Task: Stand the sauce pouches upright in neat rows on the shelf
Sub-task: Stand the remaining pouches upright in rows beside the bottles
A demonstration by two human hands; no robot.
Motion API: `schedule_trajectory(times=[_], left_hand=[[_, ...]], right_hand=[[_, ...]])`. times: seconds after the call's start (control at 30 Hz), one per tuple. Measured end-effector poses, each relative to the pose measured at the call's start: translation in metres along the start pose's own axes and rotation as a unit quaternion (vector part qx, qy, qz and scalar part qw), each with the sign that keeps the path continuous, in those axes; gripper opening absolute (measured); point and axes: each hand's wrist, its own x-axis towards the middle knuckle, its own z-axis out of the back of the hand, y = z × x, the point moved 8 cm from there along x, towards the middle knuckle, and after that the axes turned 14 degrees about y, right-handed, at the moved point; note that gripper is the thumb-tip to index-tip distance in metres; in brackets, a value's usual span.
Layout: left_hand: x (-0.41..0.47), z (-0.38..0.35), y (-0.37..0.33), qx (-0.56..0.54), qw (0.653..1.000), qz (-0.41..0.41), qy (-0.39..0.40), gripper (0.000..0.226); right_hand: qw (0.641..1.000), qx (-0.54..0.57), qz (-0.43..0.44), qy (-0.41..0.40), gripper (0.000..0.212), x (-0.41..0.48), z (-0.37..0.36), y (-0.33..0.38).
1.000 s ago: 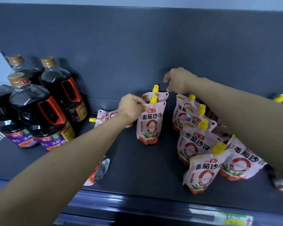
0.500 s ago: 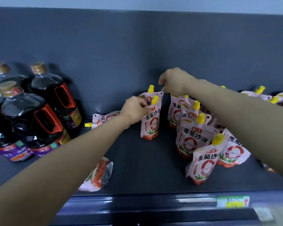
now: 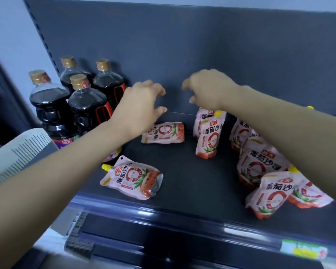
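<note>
Pink tomato-sauce pouches with yellow caps sit on the dark shelf (image 3: 192, 183). One pouch (image 3: 164, 133) lies flat near the back, just below my left hand (image 3: 140, 105), which hovers open and holds nothing. Another pouch (image 3: 131, 178) lies flat near the front edge. An upright pouch (image 3: 209, 138) stands in the middle with a second one (image 3: 202, 115) behind it. My right hand (image 3: 208, 90) hangs open above that pair, touching nothing. Several more pouches (image 3: 258, 166) stand or lean under my right forearm at the right.
Dark soy sauce bottles (image 3: 85, 105) with red handles and gold caps crowd the shelf's left side, close to my left forearm. The shelf's front rail (image 3: 182, 212) carries a price label (image 3: 304, 249). A ribbed grey object (image 3: 17, 152) sits at the left.
My left hand let go of the front upright pouch and moved left and up over the flat pouch. My right hand released the rear pouch's top and opened. The view shifted left and down.
</note>
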Motion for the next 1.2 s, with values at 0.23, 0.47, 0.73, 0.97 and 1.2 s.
schedule_trajectory(times=[0.23, 0.47, 0.73, 0.97, 1.2], left_hand=[[-0.055, -0.016, 0.050, 0.021, 0.994, 0.094, 0.052, 0.041], [-0.099, -0.055, 0.091, 0.016, 0.974, 0.202, 0.098, 0.036], [-0.124, -0.103, 0.121, 0.028, 0.943, 0.296, 0.149, 0.046], [-0.133, -0.133, 0.147, 0.060, 0.884, 0.401, 0.233, 0.048], [-0.132, -0.143, 0.162, -0.054, 0.846, 0.476, 0.233, 0.060]], right_hand=[[0.994, -0.040, 0.102, 0.011, 0.031, 0.025, -0.003, 0.072], [0.978, -0.091, 0.182, 0.052, 0.027, 0.052, -0.046, 0.120], [0.961, -0.132, 0.208, 0.122, 0.023, 0.085, -0.100, 0.134], [0.940, -0.166, 0.236, 0.180, 0.053, 0.121, -0.134, 0.134], [0.936, -0.096, 0.204, 0.269, 0.080, 0.147, -0.151, 0.131]])
